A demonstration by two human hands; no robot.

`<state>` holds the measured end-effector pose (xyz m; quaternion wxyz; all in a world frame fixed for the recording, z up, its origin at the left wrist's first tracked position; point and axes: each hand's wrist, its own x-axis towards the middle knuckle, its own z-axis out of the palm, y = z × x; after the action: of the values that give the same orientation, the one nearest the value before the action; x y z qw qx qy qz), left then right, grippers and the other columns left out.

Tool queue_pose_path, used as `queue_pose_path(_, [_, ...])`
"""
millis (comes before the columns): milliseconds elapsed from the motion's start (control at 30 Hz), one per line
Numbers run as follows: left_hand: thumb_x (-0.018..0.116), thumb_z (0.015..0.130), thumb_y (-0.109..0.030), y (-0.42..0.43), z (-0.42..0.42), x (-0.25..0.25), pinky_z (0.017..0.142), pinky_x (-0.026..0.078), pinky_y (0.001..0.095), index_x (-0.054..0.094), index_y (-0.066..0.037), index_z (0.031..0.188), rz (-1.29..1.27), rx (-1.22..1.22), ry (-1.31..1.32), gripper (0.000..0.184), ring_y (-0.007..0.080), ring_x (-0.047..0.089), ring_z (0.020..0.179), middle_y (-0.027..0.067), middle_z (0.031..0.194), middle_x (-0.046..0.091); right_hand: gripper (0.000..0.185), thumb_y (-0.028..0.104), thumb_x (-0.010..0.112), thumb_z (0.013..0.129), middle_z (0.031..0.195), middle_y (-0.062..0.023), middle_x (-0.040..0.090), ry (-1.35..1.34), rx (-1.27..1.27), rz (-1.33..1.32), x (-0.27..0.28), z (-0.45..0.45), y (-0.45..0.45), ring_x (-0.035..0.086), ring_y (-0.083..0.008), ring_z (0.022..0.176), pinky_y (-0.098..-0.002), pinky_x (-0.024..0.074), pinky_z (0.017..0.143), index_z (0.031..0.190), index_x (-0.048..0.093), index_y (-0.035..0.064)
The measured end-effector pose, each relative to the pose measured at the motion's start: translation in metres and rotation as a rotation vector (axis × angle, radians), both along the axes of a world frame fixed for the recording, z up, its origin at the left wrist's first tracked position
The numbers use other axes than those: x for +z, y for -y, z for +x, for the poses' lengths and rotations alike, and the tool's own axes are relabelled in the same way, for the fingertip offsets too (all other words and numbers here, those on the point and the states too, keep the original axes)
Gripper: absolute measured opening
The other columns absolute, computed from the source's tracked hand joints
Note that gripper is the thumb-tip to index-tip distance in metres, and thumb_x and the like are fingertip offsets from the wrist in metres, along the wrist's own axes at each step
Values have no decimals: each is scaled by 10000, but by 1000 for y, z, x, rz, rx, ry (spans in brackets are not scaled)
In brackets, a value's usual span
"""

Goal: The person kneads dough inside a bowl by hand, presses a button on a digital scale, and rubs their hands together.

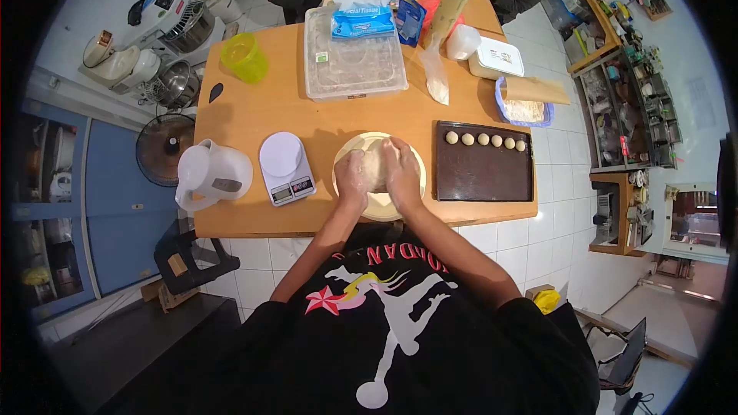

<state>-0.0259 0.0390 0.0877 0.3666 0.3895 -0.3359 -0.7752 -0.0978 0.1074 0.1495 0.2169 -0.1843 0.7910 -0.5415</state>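
Observation:
A pale lump of dough sits over a cream round bowl at the table's near edge. My left hand presses against the dough's left side, and my right hand cups it from the right, so both are closed around it. To the right lies a dark baking tray with a row of several small dough balls along its far side. On the left stands a white digital kitchen scale with a round plate. My palms hide part of the dough and the bowl's inside.
A white pitcher stands at the left edge, a yellow-green cup behind it. Farther back are a lidded plastic box with a tissue pack, a wrap roll and a purple basket. Two people sit at the far end.

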Motion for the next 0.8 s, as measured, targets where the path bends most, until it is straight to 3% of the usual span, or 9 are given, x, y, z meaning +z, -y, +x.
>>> queue_pose_path(33, [534, 888, -199, 1, 0, 5, 558, 413, 253, 584, -73, 733, 0, -41, -19, 205, 73, 508, 636, -16, 714, 544, 517, 451, 545, 927, 927, -205, 640, 191, 15, 69, 4, -9, 4, 619, -309, 934, -376, 449, 857, 1018, 607, -54])
queue_pose_path(133, [520, 876, -198, 7, -2, 17, 573, 442, 265, 598, -54, 762, -44, -188, -55, 199, 100, 545, 644, 17, 743, 575, 443, 419, 559, 925, 801, -137, 648, 432, 101, 72, 4, -29, 10, 632, -221, 762, -330, 462, 726, 915, 617, -20])
queue_pose_path(200, [513, 852, -212, 14, 8, 11, 640, 525, 293, 641, -7, 841, -132, -309, -29, 242, 161, 649, 709, 90, 829, 654, 373, 366, 556, 927, 818, -119, 650, 654, 82, -101, 3, -30, 9, 645, -204, 777, -327, 495, 720, 929, 620, -1])
queue_pose_path(300, [527, 887, -201, 15, 3, 8, 481, 354, 262, 563, -79, 653, -165, -165, -3, 266, 69, 453, 544, -37, 613, 484, 293, 302, 551, 928, 865, -102, 655, 932, 73, -283, -1, -31, 8, 662, -191, 805, -334, 539, 728, 966, 617, 19])
queue_pose_path(500, [525, 890, -223, 34, 7, -1, 445, 339, 266, 555, -71, 628, -3, -51, 72, 305, 80, 435, 492, -33, 574, 470, 306, 295, 537, 938, 998, -107, 658, 1168, 302, -255, -13, -30, 2, 672, -206, 850, -347, 559, 776, 1068, 582, 22])
queue_pose_path(600, [523, 907, -281, 37, 12, -31, 562, 462, 279, 621, -42, 843, 84, -193, -50, 266, 127, 548, 618, 35, 708, 570, 345, 322, 513, 949, 1002, -104, 661, 1165, 438, -241, -21, -30, -1, 676, -203, 868, -337, 557, 775, 1096, 579, 18])
queue_pose_path(700, [510, 926, -359, 23, 9, 26, 832, 518, 347, 561, -43, 1196, 245, -287, -329, 419, 194, 618, 927, 114, 1039, 635, 428, 394, 435, 977, 996, -108, 654, 1008, 405, -135, 5, -24, 0, 673, -210, 868, -335, 539, 791, 1112, 576, 13])
queue_pose_path(767, [492, 937, -391, 21, 12, 26, 960, 458, 392, 454, -68, 1334, 316, -409, -469, 513, 220, 561, 1093, 114, 1221, 573, 514, 475, 371, 995, 989, -134, 633, 752, 362, -1, 13, -26, 5, 656, -225, 867, -355, 508, 832, 1090, 576, 14])
queue_pose_path(800, [483, 943, -407, 20, 13, 26, 1023, 428, 414, 401, -80, 1403, 350, -469, -538, 571, 233, 532, 1176, 114, 1311, 542, 543, 487, 344, 994, 1075, -163, 597, 555, 362, 19, 2, -27, 8, 612, -248, 963, -365, 465, 891, 1135, 547, 3])
